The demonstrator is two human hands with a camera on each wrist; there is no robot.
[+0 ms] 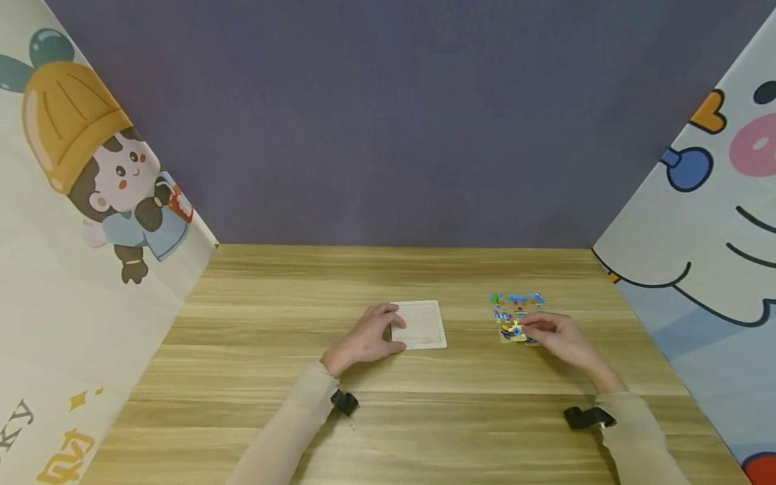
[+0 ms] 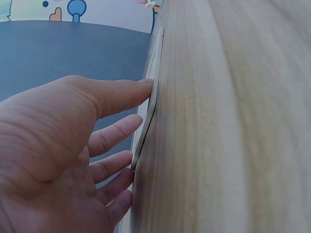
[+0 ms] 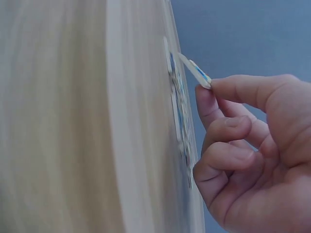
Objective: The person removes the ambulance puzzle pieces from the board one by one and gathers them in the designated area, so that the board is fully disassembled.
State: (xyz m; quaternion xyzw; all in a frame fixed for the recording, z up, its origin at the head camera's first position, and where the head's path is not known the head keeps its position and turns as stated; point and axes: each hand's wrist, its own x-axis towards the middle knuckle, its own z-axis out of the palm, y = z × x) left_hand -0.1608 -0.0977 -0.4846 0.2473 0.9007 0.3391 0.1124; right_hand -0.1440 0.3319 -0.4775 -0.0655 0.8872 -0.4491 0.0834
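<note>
My left hand (image 1: 367,335) rests at the left edge of a square white board (image 1: 421,325) with a raised rim. Its thumb touches the front left corner and the fingers reach over the left side, loosely spread. In the left wrist view, the board (image 2: 156,63) appears edge-on. My right hand (image 1: 560,340) pinches a thin puzzle piece (image 3: 198,73) between thumb and index finger. The piece (image 1: 515,330) has a yellow and blue print and is tilted just above other flat, colourful puzzle pieces (image 1: 517,298) on the table.
The wooden table (image 1: 291,289) meets a dark grey-blue panel (image 1: 388,135) at the back. Cartoon-printed panels stand on the left (image 1: 79,256) and right (image 1: 709,256). Black wrist cameras sit on both sleeves.
</note>
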